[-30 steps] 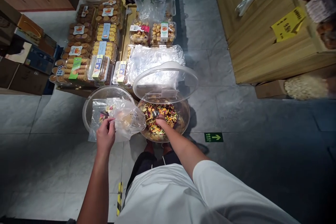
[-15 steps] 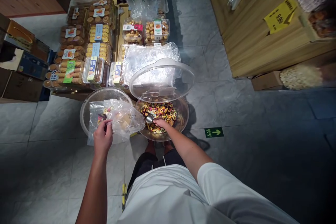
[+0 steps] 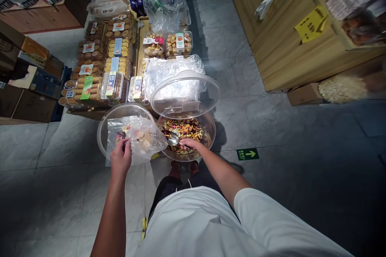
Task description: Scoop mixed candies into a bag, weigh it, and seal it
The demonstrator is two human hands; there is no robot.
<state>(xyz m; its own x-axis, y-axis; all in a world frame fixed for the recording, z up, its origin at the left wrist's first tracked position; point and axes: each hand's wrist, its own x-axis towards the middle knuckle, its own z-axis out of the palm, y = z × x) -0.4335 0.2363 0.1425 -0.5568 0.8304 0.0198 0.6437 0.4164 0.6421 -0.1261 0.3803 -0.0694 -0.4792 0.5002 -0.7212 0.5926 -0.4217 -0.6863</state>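
My left hand (image 3: 121,154) pinches the edge of a clear plastic bag (image 3: 144,141), which hangs partly over the round tub (image 3: 104,122) on the left. Some colourful pieces show through the plastic. In my right hand (image 3: 190,143) is the handle of a metal scoop (image 3: 173,139); its bowl lies close by the bag's right edge. Beneath the scoop, a round clear tub (image 3: 211,136) holds a loose mix of dried fruit pieces (image 3: 189,126), yellow, red and dark. A clear lid (image 3: 183,92) stands tilted open at that tub's back.
Behind the tubs, a low display holds stacked clear boxes of biscuits (image 3: 117,66) and crumpled plastic wrap (image 3: 171,76). Cardboard boxes (image 3: 30,106) stand at left. A wooden counter (image 3: 265,48) with a yellow price sign (image 3: 311,24) is at right. A green exit sign (image 3: 247,153) marks the floor.
The scoop has turned so that more of its bowl shows, and my right hand has shifted slightly. My left hand still grips the bag. The whole view has moved a little.
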